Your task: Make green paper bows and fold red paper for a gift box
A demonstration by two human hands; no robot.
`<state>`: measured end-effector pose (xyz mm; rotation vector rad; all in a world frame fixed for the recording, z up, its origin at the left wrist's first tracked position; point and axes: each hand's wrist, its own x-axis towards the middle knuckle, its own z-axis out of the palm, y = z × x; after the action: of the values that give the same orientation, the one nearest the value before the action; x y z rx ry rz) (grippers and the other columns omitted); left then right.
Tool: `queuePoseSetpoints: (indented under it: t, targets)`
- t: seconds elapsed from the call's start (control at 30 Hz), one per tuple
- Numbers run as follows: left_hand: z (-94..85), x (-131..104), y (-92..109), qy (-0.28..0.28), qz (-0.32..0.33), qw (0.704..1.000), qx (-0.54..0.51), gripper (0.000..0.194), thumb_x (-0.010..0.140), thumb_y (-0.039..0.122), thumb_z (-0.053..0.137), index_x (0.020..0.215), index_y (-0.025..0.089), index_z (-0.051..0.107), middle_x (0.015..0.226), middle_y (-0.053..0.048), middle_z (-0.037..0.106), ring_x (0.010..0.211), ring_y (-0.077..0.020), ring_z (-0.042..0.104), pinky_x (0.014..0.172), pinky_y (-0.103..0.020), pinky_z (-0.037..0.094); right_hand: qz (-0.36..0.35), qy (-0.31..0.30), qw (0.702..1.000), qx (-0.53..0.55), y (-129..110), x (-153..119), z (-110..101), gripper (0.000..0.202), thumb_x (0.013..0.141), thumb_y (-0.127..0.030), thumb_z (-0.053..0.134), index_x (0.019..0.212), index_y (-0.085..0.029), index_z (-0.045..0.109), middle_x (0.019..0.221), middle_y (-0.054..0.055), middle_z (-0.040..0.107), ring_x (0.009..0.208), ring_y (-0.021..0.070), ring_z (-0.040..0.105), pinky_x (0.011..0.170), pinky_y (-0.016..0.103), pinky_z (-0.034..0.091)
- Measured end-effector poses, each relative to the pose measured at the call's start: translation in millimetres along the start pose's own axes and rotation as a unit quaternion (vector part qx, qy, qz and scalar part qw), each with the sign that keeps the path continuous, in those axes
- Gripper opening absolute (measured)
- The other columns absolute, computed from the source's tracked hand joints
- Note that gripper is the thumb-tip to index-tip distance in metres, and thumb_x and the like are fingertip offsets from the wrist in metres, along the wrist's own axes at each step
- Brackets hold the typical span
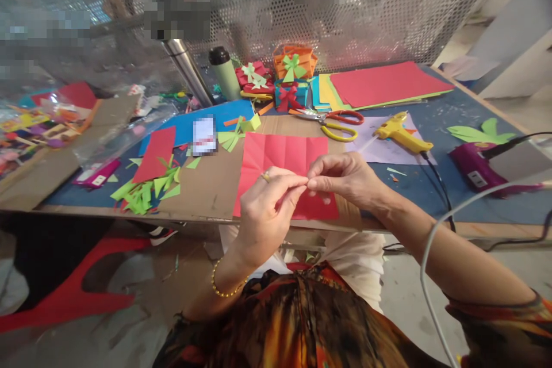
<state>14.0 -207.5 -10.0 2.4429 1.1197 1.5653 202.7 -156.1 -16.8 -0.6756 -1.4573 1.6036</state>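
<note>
Over a red sheet of paper (276,152) marked with grid-like creases, my two hands meet at the fingertips. My left hand (271,204), with a ring and a gold bead bracelet, is closed in a pinch. Fingers of my right hand (340,178) are pinched too, touching the left fingertips. Whatever lies between them, if anything, is too small or hidden to name. The red sheet rests on brown cardboard (215,190) at the table's front edge, partly covered by both hands.
Scissors (332,121) and a yellow glue gun (403,133) lie beyond my right hand. Green paper scraps (146,190) are heaped at left. Small paper gift boxes (291,95), a bottle (224,72) and stacked coloured paper (388,83) stand behind. A white cable (431,247) crosses near my right forearm.
</note>
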Motion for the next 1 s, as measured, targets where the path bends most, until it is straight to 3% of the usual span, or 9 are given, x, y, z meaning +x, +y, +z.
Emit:
queuePoseSetpoints:
  t: [0.37,0.73,1.0]
  targets:
    - [0.4,2.8,3.7,-0.011,0.044,0.995,0.085,0.013,0.101,0.01,0.06,0.096,0.021,0.064,0.086,-0.001,0.075,0.079,-0.0151,0.07,0.079,-0.03,0.055,-0.009,0.005,1.0,-0.016,1.2,0.3,-1.3,0.04,0.066,-0.049,0.098,0.074,-0.017,0.076,0.057,-0.003,0.065,0.045,0.007,0.055,0.043,0.02,0.046]
    - [-6.0,-4.3,2.0,-0.002,-0.003,0.998,0.058,0.013,0.1,0.008,0.059,0.097,0.021,0.062,0.087,-0.001,0.073,0.083,-0.0157,0.069,0.079,-0.03,0.054,0.004,-0.001,1.0,-0.027,-1.2,-0.2,-1.8,0.045,0.066,-0.054,0.096,0.075,-0.016,0.074,0.06,-0.001,0.067,0.046,0.0073,0.054,0.043,0.021,0.044]
    - [-0.7,-5.5,2.5,-0.007,0.0,0.999,0.045,0.009,0.106,0.017,0.058,0.102,0.021,0.065,0.09,-0.003,0.076,0.083,-0.0159,0.071,0.078,-0.031,0.056,0.01,0.003,1.0,-0.022,-1.4,-0.8,-1.3,0.043,0.066,-0.053,0.097,0.075,-0.017,0.075,0.061,-0.001,0.068,0.045,0.0076,0.055,0.043,0.021,0.045]
